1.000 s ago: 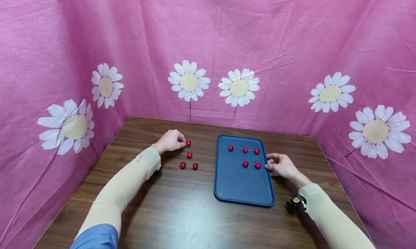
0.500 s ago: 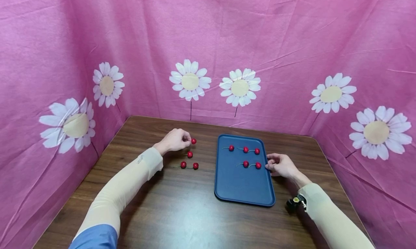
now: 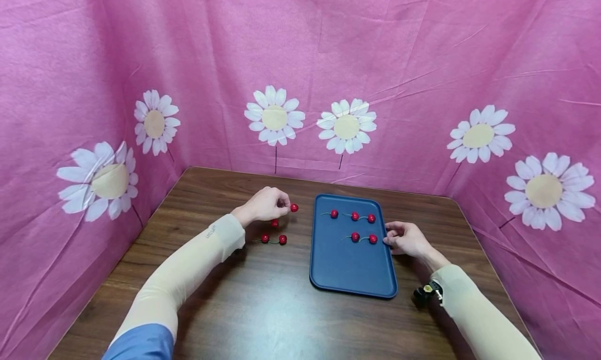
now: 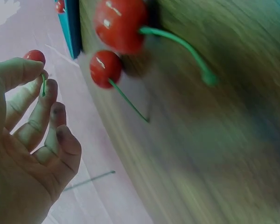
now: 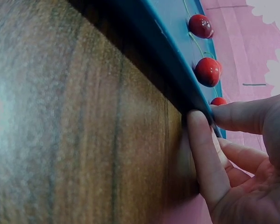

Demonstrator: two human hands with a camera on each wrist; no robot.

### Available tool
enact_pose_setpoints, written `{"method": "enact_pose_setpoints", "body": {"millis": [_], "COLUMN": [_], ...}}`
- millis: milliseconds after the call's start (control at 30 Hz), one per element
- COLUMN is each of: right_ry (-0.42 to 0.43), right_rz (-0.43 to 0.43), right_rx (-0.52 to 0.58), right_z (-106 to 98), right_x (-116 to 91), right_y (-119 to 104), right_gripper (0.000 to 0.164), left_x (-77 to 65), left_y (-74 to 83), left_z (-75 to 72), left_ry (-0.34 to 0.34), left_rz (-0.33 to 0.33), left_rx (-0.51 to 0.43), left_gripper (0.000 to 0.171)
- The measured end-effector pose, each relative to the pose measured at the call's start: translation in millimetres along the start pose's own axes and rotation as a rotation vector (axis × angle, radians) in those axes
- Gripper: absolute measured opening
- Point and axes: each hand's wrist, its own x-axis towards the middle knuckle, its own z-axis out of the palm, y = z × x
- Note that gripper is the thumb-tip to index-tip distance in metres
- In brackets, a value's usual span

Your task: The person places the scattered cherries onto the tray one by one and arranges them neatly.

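Though narrow, each grip full: a cherry [image 3: 293, 207] in left hand [image 3: 264, 205], tray [image 3: 354, 268] edge in right hand [image 3: 409, 240].

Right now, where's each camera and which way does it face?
Head: on the head, facing forward and down at the wooden table; left hand, right hand, sleeved forearms show.
Left wrist: on that wrist, facing the pinched cherry; left hand shows.
Right wrist: on that wrist, facing the edge of the blue tray; right hand shows.
Shared: head and right wrist both show the right hand touching the tray.
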Motion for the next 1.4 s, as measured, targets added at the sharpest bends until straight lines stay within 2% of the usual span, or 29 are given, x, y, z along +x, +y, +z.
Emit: {"method": "enact_pose_setpoints", "body": {"millis": [567, 700, 867, 1000, 1167, 1367, 1400], "right_ry": [-0.008, -0.008, -0.011, -0.008, -0.006, -0.006, -0.005], "right_rz": [-0.008, -0.008, -0.013, -0.016, -0.019, -0.018, -0.019], "right_rx": [0.000, -0.002, -0.001, -0.009, -0.016, -0.018, -0.019], "right_z": [1, 1, 1, 0, 0, 1, 1], "right_x": [0, 0, 0, 0, 0, -1, -1], "right_y": [0, 1, 1, 1, 1, 1, 1], "right_gripper": [0.057, 0.057, 0.057, 0.058, 0.057, 0.058, 0.057], "left_x": [27.0, 30.6, 33.8, 37.8, 43.3, 46.3, 53.1], "left_y": [42.6, 51.1, 62.3, 70.1, 77.0, 82.4, 72.8], "left_z": [23.6, 29.6, 37.1, 45.0, 56.0, 66.2, 78.3], "left_ry": [-0.064, -0.073, -0.090, -0.098, -0.108, -0.160, -0.150], "left_rz": [0.077, 0.105, 0.108, 0.123, 0.158, 0.152, 0.160], "left_rx": [-0.021, -0.027, -0.026, 0.006, 0.073, 0.072, 0.084], "left_gripper": [0.012, 0.013, 0.012, 0.012, 0.014, 0.016, 0.019]}}
